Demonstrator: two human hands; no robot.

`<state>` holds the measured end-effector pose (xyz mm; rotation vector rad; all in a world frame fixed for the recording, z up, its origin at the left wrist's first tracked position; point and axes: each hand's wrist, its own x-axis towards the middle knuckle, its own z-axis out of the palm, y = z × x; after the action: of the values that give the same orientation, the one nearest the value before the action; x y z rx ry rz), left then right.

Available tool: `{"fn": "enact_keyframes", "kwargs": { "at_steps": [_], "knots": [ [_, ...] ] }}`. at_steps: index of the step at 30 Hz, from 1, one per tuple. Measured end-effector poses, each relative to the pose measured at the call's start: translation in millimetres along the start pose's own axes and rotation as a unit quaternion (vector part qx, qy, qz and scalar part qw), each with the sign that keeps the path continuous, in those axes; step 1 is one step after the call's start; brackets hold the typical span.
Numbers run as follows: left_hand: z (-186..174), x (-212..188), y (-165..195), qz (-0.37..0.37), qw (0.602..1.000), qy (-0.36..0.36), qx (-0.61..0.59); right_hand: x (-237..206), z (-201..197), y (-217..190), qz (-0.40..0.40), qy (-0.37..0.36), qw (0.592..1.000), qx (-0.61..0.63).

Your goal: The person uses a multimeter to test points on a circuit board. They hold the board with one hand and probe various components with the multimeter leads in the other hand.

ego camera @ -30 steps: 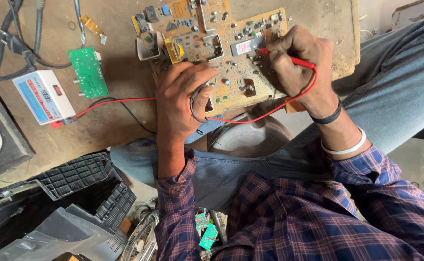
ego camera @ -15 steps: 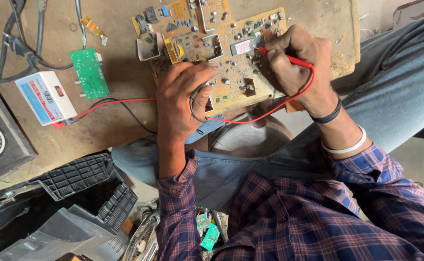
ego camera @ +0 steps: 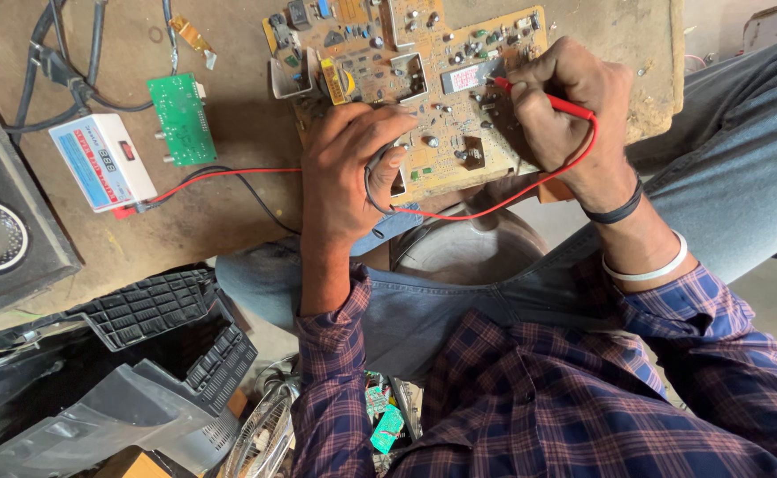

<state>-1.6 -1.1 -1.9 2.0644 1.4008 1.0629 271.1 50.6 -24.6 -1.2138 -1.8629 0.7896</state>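
The right hand [ego camera: 574, 106] is pinching a thin red test probe [ego camera: 543, 99] like a pen, and its tip is pressing on the large tan circuit board with many small components [ego camera: 424, 88], near a pale rectangular part in the upper middle of the board. The left hand [ego camera: 348, 168] is lying closed over the lower edge of the same board; a dark object, probably the black probe [ego camera: 379, 164], is showing between its fingers. The board is resting on a dusty brown work surface [ego camera: 229, 212], partly over the person's knees in blue jeans.

To do this contact well, I judge that each tip should be standing on one solder point only, without sliding to a neighbour, and the left hand should be keeping the board from tilting. The red wire [ego camera: 229, 173] is running left to a small white meter box with a blue face [ego camera: 100, 161]; its screen should be staying in sight.

The exact point under the red tip is too small to tell. The left fingers are hiding what the dark probe is touching. The meter reading is not readable. A small green circuit board [ego camera: 180, 119] is lying beside the meter, and black plastic housings [ego camera: 154, 310] are cut off at the lower left.
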Motion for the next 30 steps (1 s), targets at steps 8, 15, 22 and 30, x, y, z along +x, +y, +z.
{"fn": "enact_keyframes", "kwargs": {
  "at_steps": [8,15,22,30],
  "knots": [
    [-0.1,1.1,2.1,-0.008,1.0,-0.001,-0.012,0.4,-0.7,-0.9,-0.002,0.005,1.0,0.002],
    [0.1,2.1,2.1,-0.003,1.0,0.0,-0.005,-0.4,-0.3,-0.7,0.012,0.01,1.0,0.014],
    [0.9,1.1,0.8,-0.002,1.0,-0.002,-0.008,-1.7,0.4,-0.3,0.009,0.017,1.0,-0.009],
    [1.9,0.2,-0.4,-0.003,1.0,0.003,-0.01,-1.0,1.0,0.8,-0.014,0.015,0.999,-0.046]
  ]
}}
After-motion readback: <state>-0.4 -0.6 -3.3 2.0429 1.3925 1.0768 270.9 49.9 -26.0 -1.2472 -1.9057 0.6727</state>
